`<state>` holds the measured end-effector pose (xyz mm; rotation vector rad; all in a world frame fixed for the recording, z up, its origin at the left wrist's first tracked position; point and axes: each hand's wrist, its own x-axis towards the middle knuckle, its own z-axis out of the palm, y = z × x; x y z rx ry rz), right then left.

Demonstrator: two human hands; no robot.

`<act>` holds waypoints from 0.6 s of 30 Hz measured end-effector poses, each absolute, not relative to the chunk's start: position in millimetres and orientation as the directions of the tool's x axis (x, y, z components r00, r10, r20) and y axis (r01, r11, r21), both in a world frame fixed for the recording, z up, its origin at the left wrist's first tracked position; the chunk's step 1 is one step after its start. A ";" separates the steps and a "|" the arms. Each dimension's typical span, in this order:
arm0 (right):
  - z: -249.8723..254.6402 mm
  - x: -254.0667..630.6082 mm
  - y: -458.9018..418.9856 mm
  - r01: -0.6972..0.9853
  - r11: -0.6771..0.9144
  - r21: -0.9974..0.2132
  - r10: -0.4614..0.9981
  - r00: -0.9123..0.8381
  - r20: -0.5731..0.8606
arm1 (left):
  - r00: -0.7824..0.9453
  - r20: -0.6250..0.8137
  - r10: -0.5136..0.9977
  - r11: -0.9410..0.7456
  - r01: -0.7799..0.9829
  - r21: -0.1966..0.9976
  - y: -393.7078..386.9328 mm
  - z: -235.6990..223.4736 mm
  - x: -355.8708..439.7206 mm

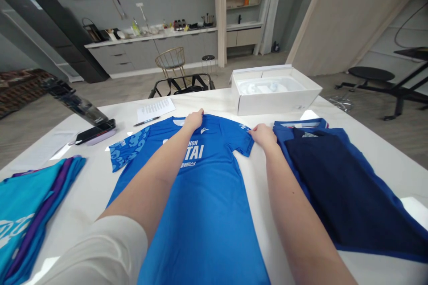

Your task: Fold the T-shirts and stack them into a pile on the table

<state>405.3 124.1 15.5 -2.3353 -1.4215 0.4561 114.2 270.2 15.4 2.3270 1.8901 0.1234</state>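
Note:
A blue T-shirt [214, 196] with white lettering lies spread front side up on the white table, its collar pointing away from me. My left hand [194, 120] is closed on the shirt's shoulder beside the collar; my left forearm hides part of the lettering. At the cuff of the right-hand sleeve, my right hand [263, 134] pinches the fabric between thumb and fingers. The other sleeve, with a pale cloud pattern, rests flat on the table. Right of my right arm lies a stack of dark blue garments [334, 182]. Folded turquoise and purple shirts [36, 205] are piled at the left.
An open white box [274, 91] stands at the table's far edge. A printed sheet [156, 108] and a pen [147, 121] lie behind the shirt. Farther left, a phone [96, 131] lies near a dark transparent upright object [78, 104]. Beyond the table stands a chair [182, 84].

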 end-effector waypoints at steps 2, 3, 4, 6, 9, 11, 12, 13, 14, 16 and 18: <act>19.0 403.6 125.0 0.795 -0.371 -0.480 0.923 0.373 -0.094 | 0.199 -0.012 0.980 -0.193 0.963 0.190 269.8 14.1 113.0; 22.4 401.8 125.1 0.799 -0.348 -0.490 0.934 0.342 -0.105 | 0.190 -0.010 0.982 -0.183 0.959 0.215 269.9 13.9 112.0; 26.6 399.5 125.0 0.799 -0.330 -0.503 0.942 0.316 -0.115 | 0.178 -0.011 0.984 -0.170 0.954 0.247 270.3 13.9 110.8; 36.2 394.1 123.9 0.780 -0.297 -0.551 0.953 0.278 -0.120 | 0.151 -0.018 0.988 -0.136 0.931 0.338 271.3 14.2 108.0; 50.4 384.2 120.5 0.711 -0.219 -0.668 0.971 0.227 -0.077 | 0.115 -0.036 0.993 -0.074 0.819 0.570 272.7 14.6 103.9; 60.2 375.1 116.9 0.637 -0.152 -0.756 0.982 0.183 -0.044 | 0.106 -0.046 0.993 -0.044 0.717 0.696 272.1 14.9 101.8; 65.6 369.2 114.6 0.596 -0.121 -0.794 0.987 0.155 -0.034 | 0.106 -0.052 0.993 -0.034 0.675 0.737 271.1 15.3 100.8; 71.4 362.2 111.9 0.557 -0.089 -0.826 0.992 0.122 -0.024 | 0.110 -0.058 0.992 -0.026 0.640 0.768 269.6 16.0 100.0; 77.6 354.3 108.9 0.521 -0.058 -0.852 0.996 0.086 -0.015 | 0.117 -0.063 0.991 -0.021 0.608 0.794 267.4 17.1 99.0; 90.5 335.7 101.7 0.449 -0.010 -0.894 1.000 0.020 -0.001 | 0.132 -0.069 0.989 -0.010 0.521 0.853 261.4 20.4 96.9; 102.9 315.1 93.6 0.348 0.014 -0.937 1.000 -0.031 0.004 | 0.139 -0.064 0.988 -0.002 0.431 0.903 253.3 24.8 94.1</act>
